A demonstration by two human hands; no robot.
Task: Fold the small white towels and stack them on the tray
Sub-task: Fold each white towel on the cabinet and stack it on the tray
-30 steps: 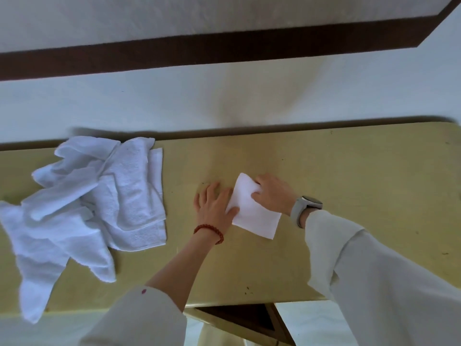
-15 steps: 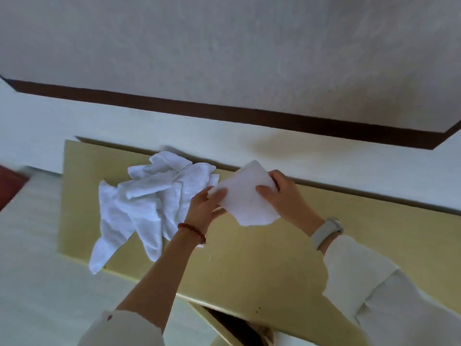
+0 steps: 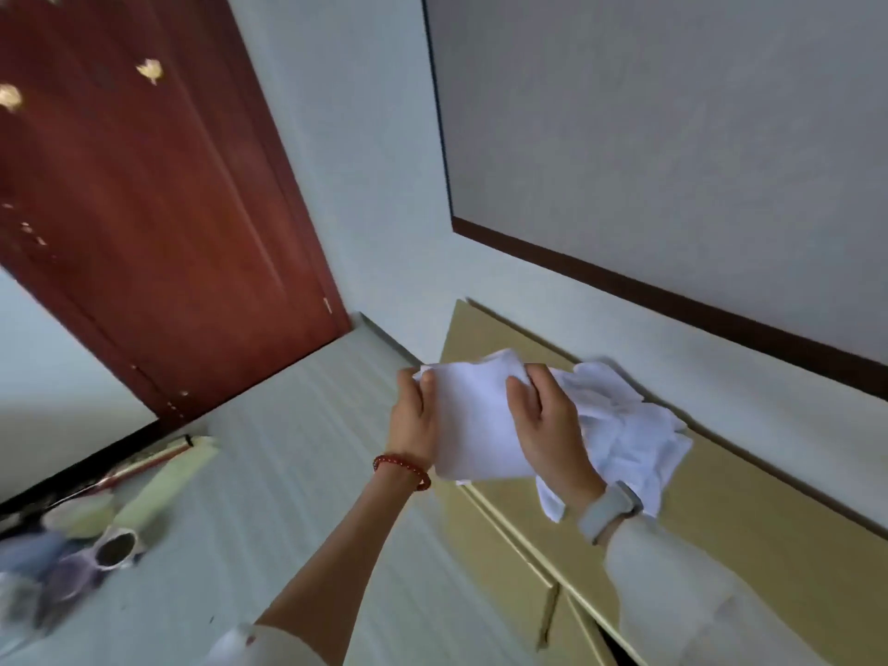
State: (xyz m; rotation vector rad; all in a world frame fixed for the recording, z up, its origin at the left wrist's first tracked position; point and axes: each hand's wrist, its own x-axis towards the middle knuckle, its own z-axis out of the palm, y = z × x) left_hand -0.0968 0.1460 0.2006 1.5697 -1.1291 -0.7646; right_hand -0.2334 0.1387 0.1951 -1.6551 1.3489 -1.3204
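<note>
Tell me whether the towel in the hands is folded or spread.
Folded: the towel is a compact flat rectangle, pinched by the left hand and right hand.

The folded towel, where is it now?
In the head view the folded towel is mid-frame, held up between the left hand and right hand, just left of the towel pile on the table.

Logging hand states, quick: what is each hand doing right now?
Left hand: grips the left edge of the folded white towel.
Right hand: grips the same towel's right side, fingers curled over it.
</note>
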